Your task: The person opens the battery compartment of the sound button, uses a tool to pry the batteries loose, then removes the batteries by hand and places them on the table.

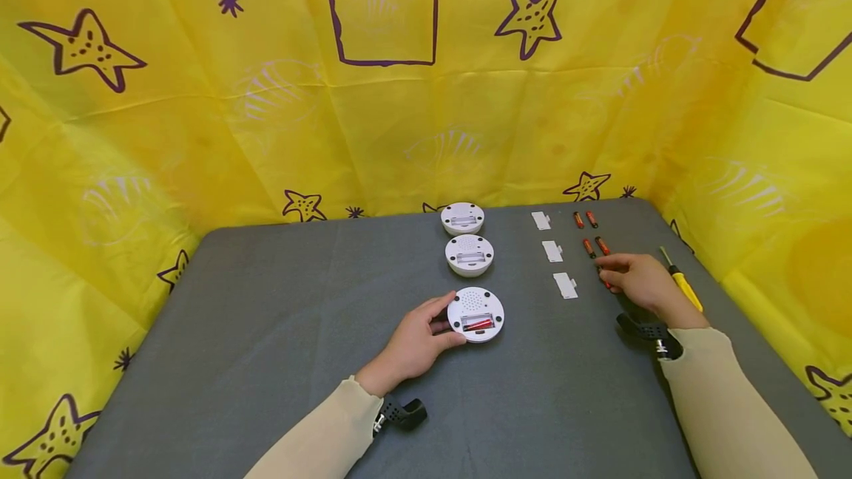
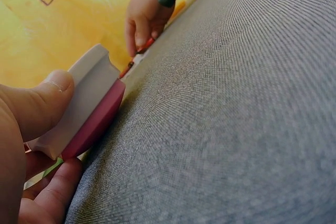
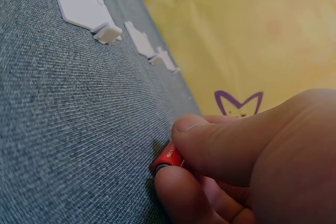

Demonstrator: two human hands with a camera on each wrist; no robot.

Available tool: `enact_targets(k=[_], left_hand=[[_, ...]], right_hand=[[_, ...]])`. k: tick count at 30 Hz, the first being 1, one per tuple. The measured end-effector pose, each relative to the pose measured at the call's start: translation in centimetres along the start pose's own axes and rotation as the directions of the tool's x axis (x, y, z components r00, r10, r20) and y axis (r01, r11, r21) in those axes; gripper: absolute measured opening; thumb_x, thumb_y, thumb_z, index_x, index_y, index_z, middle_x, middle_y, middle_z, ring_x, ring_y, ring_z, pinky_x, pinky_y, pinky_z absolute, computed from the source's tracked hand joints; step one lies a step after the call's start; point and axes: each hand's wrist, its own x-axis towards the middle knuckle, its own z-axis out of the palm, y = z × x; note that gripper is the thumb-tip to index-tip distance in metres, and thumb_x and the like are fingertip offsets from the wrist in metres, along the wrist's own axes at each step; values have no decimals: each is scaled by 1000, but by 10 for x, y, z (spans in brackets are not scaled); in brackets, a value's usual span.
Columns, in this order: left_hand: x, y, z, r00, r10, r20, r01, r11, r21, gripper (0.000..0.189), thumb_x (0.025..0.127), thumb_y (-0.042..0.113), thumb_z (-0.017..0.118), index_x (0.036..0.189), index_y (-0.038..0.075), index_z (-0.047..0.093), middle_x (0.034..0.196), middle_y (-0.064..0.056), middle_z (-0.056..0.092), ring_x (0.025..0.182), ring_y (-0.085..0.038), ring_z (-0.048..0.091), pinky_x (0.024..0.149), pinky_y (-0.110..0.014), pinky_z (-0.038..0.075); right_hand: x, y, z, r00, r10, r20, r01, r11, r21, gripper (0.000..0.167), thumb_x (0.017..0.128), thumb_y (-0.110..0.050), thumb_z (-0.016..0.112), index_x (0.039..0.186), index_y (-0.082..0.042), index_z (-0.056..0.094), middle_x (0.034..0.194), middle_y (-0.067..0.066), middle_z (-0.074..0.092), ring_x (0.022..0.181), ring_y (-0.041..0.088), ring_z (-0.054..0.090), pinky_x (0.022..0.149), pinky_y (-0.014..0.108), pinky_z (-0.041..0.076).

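My left hand (image 1: 416, 338) grips a round white device (image 1: 472, 300) by its left side, thumb on the near edge. Its underside faces up, with speaker holes and an uncovered battery compartment where one red battery (image 1: 478, 325) lies. From the left wrist view, the device (image 2: 89, 93) is tilted and shows a magenta part under its white base. Over on the right, my right hand (image 1: 642, 283) pinches another red battery (image 3: 169, 156) between thumb and finger, close over the grey cloth. The palm side of that hand is hidden in the head view.
Two more white devices (image 1: 470, 256) stand behind the held one, compartments uncovered. Three white battery covers (image 1: 566, 285) lie in a column left of my right hand. Several red batteries (image 1: 589, 248) lie beyond it, and a yellow-handled screwdriver (image 1: 685, 288) lies to its right. Yellow cloth walls (image 1: 373, 139) enclose the table.
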Motion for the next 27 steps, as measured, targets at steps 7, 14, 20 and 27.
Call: enact_targets(k=[7,14,20,27], left_hand=[[-6,33,-5,1000,6,11,-6,1000,-15,68,85,-3,76,143,-14,42,137,-27,50,113,-34,60,93,-42,51],[0,-1,0,1000,7,1,-7,1000,10,72,85,3,78,148,-4,42,141,-19,50,114,-26,61,93,-34,51],[1,-8,-1,1000,3,5,-3,1000,18,74,86,13,80,149,1,43,141,-13,51,113,-19,61,91,-25,50],[1,-7,-1,1000,3,8,-3,1000,24,74,86,13,80,149,-1,42,142,-13,51,112,-17,61,91,-24,50]], right_hand=[[1,4,1,1000,10,-29,-10,1000,1,43,100,-28,64,134,-2,62,110,17,61,87,25,58,70,32,48],[1,6,2,999,6,-42,-7,1000,-13,44,100,-31,64,133,-3,63,105,12,63,90,25,57,71,31,46],[2,7,1,999,15,-40,-15,1000,11,43,100,-29,63,133,-1,63,104,12,63,85,22,60,68,28,49],[-1,1,0,996,69,-64,-62,992,114,46,101,-31,62,134,1,60,108,14,61,82,21,63,69,29,52]])
